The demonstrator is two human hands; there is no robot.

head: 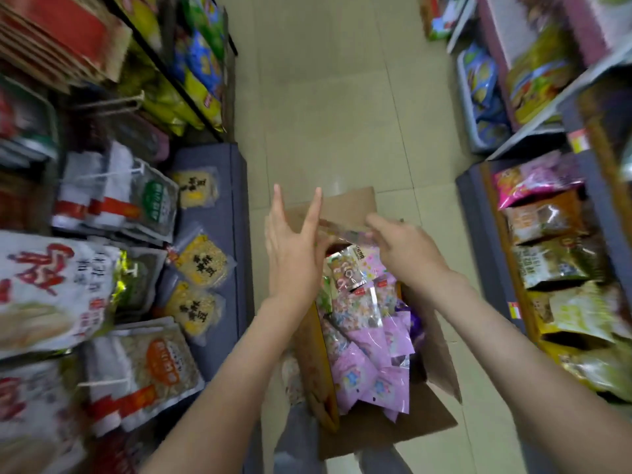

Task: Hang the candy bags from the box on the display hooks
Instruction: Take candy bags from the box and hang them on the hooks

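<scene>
Head view.
- Left hand (pixel 290 254): raised over the box, forearm rising from lower left, fingers straight and spread in a V, thumb close to the held bag; contact cannot be told.
- Right hand (pixel 405 249): back upward, fingers curled, pinching the top edge of a clear candy bag (pixel 347 268).
- Cardboard box (pixel 393 429): below both forearms, flaps open, filled with pink candy bags (pixel 369 371).
- Display hooks (pixel 109 103): on the left rack, well apart, blurred.

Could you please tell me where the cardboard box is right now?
The cardboard box sits lower centre in the head view, on the floor, directly beneath the left hand and right hand.
</scene>
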